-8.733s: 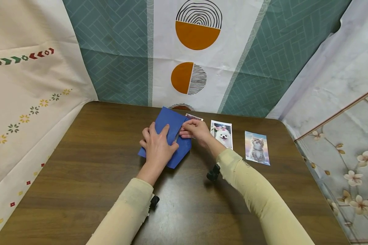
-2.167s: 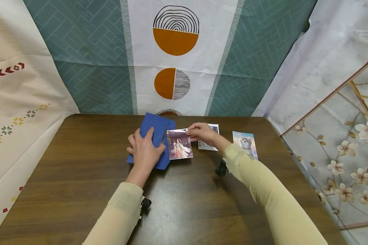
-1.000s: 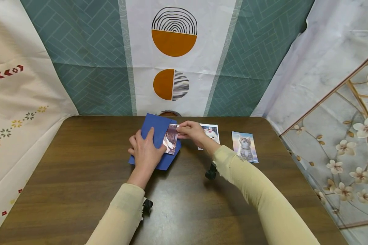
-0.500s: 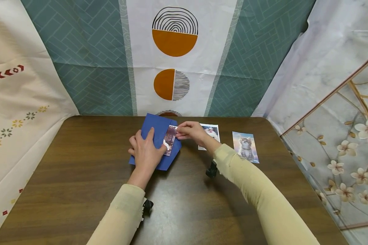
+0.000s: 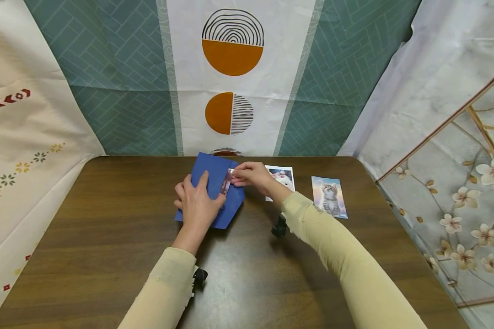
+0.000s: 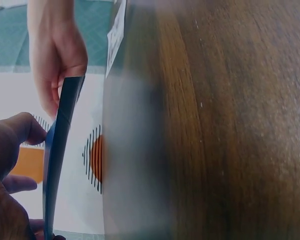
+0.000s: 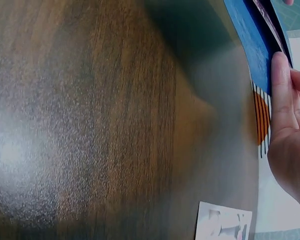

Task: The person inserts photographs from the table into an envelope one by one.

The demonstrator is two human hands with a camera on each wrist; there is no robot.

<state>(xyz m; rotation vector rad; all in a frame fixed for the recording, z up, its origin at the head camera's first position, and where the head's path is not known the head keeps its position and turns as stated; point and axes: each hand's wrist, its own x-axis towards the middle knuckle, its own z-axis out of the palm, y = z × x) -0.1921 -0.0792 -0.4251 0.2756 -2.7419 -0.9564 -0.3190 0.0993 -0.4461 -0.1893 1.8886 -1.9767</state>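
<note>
Envelope [image 5: 209, 168], photo [image 5: 226, 184] between both hands [image 5: 198, 204] [image 5: 255, 176]

One blue envelope [image 5: 209, 168], three picture cards [image 5: 329, 197] [image 5: 286, 180] [image 5: 227, 183], two hands [image 5: 199, 201] [image 5: 253, 176], two black wrist devices [image 5: 199, 278] [image 5: 279, 226] and one table [image 5: 247, 288] are counted.

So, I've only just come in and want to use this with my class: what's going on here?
A person is handling a blue envelope and a small photo. The left hand grips the envelope while the right hand pinches the photo at its opening. The photo sits partly inside, with a strip showing. Off to the right, a picture of a white furry animal, partly hidden by the right arm, and a kitten picture lie on the table.
</note>
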